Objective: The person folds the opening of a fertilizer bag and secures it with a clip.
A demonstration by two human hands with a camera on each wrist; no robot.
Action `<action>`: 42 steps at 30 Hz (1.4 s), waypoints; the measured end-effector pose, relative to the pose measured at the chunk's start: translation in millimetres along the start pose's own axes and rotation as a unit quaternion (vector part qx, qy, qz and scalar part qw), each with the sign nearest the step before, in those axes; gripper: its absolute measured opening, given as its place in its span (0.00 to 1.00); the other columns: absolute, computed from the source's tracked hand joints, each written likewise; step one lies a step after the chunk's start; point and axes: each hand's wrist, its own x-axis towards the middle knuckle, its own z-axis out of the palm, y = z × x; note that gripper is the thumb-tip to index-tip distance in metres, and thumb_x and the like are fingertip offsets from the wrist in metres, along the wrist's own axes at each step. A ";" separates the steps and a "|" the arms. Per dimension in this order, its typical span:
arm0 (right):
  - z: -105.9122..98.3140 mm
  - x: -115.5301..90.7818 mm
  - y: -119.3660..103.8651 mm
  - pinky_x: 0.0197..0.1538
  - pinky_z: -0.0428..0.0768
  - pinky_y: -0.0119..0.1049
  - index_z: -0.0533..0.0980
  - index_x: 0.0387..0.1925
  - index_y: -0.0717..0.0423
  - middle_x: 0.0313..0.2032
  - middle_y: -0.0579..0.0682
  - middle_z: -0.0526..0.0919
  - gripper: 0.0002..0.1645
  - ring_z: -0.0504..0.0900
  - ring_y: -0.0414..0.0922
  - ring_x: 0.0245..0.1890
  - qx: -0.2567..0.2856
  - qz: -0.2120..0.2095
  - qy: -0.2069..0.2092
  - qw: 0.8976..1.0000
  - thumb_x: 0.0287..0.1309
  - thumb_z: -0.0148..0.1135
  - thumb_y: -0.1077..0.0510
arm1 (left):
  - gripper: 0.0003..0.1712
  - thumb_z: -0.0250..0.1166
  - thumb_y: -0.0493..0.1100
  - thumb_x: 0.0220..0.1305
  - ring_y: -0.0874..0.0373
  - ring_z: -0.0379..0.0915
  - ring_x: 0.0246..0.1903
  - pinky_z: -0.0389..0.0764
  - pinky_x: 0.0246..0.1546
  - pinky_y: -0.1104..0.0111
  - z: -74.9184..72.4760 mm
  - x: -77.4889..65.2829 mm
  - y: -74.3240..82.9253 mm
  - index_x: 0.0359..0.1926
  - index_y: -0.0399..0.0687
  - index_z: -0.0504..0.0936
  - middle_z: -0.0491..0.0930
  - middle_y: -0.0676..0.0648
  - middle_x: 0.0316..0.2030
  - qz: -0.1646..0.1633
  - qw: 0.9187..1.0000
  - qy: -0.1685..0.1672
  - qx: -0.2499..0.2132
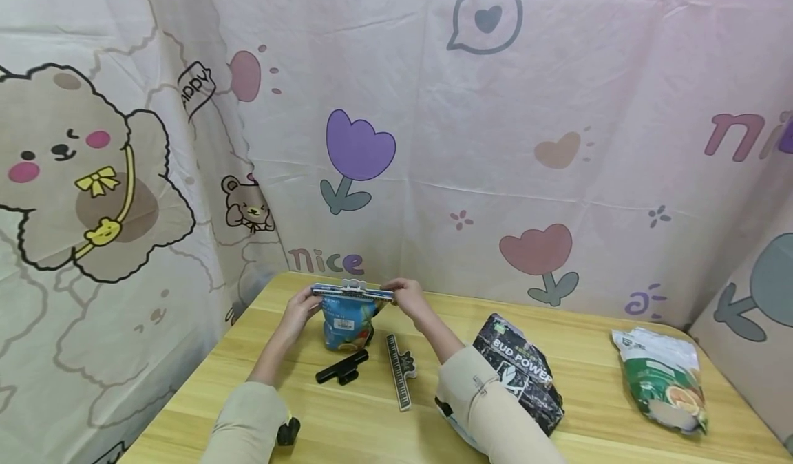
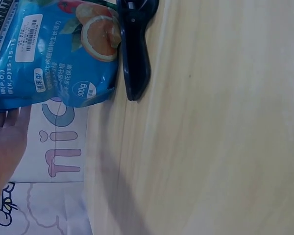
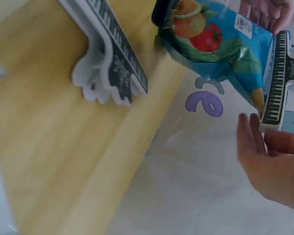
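Note:
A blue bag (image 1: 344, 323) with fruit pictures stands upright on the wooden table. Across its top lies a bag clip (image 3: 275, 83) with a piano-key pattern. My left hand (image 1: 302, 306) holds the bag's upper left corner, its fingers partly hidden behind the bag in the left wrist view. At the other end, my right hand (image 1: 409, 300) pinches the clip's tip between thumb and fingers. In front of the bag lies a black clip (image 1: 342, 367). Beside it is a second piano-key clip (image 1: 398, 372), lying flat with its scalloped handle to the right.
A black "BUD POWER" bag (image 1: 517, 367) lies right of the clips, partly covered by my right sleeve (image 1: 489, 402). Farther right lies a green and white bag (image 1: 665, 381). A printed cloth (image 1: 434, 140) hangs behind the wooden table (image 1: 595, 381).

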 end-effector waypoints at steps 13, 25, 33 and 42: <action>7.5 -23.9 18.1 0.42 0.78 0.41 0.71 0.53 0.69 0.44 0.62 0.77 0.19 0.78 0.54 0.40 0.003 -0.066 -0.001 0.998 0.60 0.49 0.71 | 0.34 0.59 0.38 0.63 0.39 0.55 0.61 0.62 0.58 0.56 -2.2 -3.4 -8.8 0.64 0.30 0.55 0.60 0.28 0.60 -0.021 0.997 -0.048 0.048; 14.7 -24.7 30.7 0.44 0.77 0.47 0.72 0.44 0.72 0.36 0.61 0.79 0.11 0.78 0.58 0.40 -0.001 -0.036 -0.037 0.999 0.63 0.50 0.68 | 0.34 0.58 0.39 0.64 0.38 0.53 0.62 0.60 0.58 0.55 -2.3 -3.4 -9.7 0.66 0.31 0.53 0.56 0.29 0.62 -0.026 0.997 -0.058 0.039; 27.2 -25.1 31.4 0.54 0.68 0.52 0.64 0.56 0.72 0.54 0.66 0.70 0.30 0.68 0.60 0.55 -0.062 0.059 -0.100 0.991 0.63 0.55 0.52 | 0.42 0.61 0.48 0.62 0.34 0.55 0.59 0.61 0.57 0.50 -6.2 -5.4 -11.5 0.65 0.29 0.51 0.58 0.27 0.60 -0.046 0.979 -0.103 0.168; 36.0 -23.7 26.6 0.57 0.65 0.53 0.58 0.62 0.71 0.57 0.65 0.66 0.33 0.64 0.59 0.59 0.010 0.103 -0.120 0.987 0.61 0.57 0.58 | 0.44 0.61 0.50 0.62 0.33 0.56 0.57 0.64 0.55 0.49 -4.7 -10.4 -16.8 0.66 0.29 0.49 0.60 0.27 0.58 -0.028 0.970 -0.121 0.209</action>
